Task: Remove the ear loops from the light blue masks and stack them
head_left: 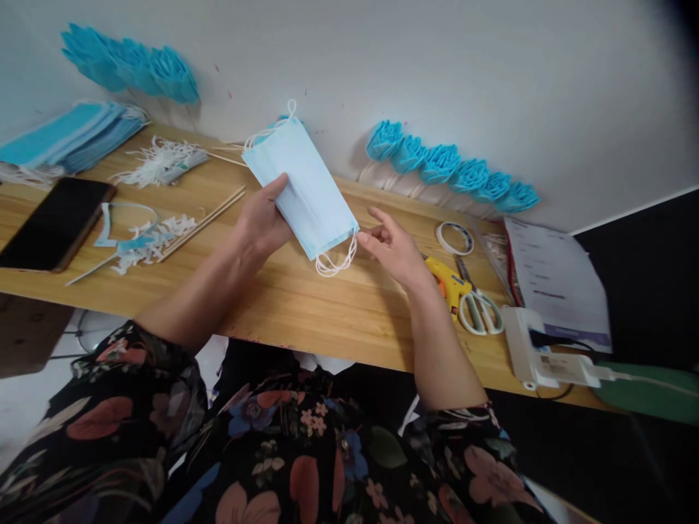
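Observation:
A small stack of pale blue face masks [300, 182] is held tilted above the table, in my left hand [267, 218]. The left thumb lies across the front of the stack, with the fingers behind it, mostly hidden. White ear loops [336, 263] hang from the lower end, and more stick out at the upper end. My right hand [394, 247] is at the lower right corner of the stack. Its thumb tip reaches the corner by the loops, while the index finger is stretched and apart from the thumb.
Blue flowers [440, 164] on sticks lean on the wall, others [134, 65] at left. More masks [76, 138], cut white strips [161, 161], a phone [54, 222] and sticks [202, 224] lie left. At right are tape [454, 228], a glue gun [448, 280], scissors [480, 313] and a power strip [524, 346].

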The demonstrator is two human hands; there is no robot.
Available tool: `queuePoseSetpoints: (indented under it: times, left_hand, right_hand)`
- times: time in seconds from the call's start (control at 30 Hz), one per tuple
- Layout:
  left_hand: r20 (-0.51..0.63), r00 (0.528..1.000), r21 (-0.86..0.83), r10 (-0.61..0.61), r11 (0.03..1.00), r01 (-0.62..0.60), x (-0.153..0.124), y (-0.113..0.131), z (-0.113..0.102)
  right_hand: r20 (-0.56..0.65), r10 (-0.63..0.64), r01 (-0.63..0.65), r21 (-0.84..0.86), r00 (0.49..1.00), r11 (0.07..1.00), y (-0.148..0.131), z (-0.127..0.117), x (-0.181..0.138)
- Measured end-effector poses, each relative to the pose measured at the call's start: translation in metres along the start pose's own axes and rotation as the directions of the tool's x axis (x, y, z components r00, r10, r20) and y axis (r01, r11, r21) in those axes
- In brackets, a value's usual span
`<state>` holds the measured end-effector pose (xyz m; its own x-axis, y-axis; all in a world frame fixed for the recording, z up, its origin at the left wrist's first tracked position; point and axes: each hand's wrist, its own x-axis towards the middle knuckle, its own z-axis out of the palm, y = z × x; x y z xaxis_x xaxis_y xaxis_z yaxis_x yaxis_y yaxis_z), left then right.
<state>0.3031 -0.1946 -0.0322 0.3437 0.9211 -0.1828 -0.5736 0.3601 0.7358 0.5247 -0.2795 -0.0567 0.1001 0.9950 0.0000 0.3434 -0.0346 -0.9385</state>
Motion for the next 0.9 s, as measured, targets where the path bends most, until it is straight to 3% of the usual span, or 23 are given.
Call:
queuePoseSetpoints:
  times: [0.1, 0.2, 0.33, 0.6, 0.73, 0.9]
  left_hand:
    - [0.029, 0.999, -0.009, -0.028, 1.000, 0.028, 0.000, -0.004, 0.000]
    - [0.024, 0.998, -0.019, -0.058, 0.998, 0.058, 0.000, -0.008, 0.001]
    - [0.013, 0.999, -0.010, -0.048, 0.999, 0.048, 0.000, -0.009, 0.000]
    - [0.033, 0.999, 0.016, -0.023, 1.000, 0.023, 0.000, -0.011, -0.003]
    - [-0.005, 0.999, 0.025, -0.043, 0.999, 0.043, 0.004, -0.010, -0.007]
    - [-0.059, 0.998, 0.039, 0.035, 0.999, -0.033, 0.012, 0.000, -0.015]
  right_hand:
    - [0.004, -0.049, 0.048, 0.100, 0.999, 0.994, 0.001, 0.004, 0.002]
    - [0.102, -0.015, -0.008, 0.225, 0.995, 0.974, 0.000, 0.015, 0.000]
    - [0.126, 0.007, -0.044, 0.292, 0.992, 0.955, -0.002, 0.022, -0.002]
    - [0.155, 0.004, -0.053, 0.310, 0.988, 0.949, 0.000, 0.019, -0.001]
    - [0.166, 0.027, -0.074, 0.281, 0.986, 0.957, -0.001, 0.018, -0.002]
    - [0.150, 0.048, -0.088, 0.273, 0.988, 0.958, -0.001, 0.013, -0.004]
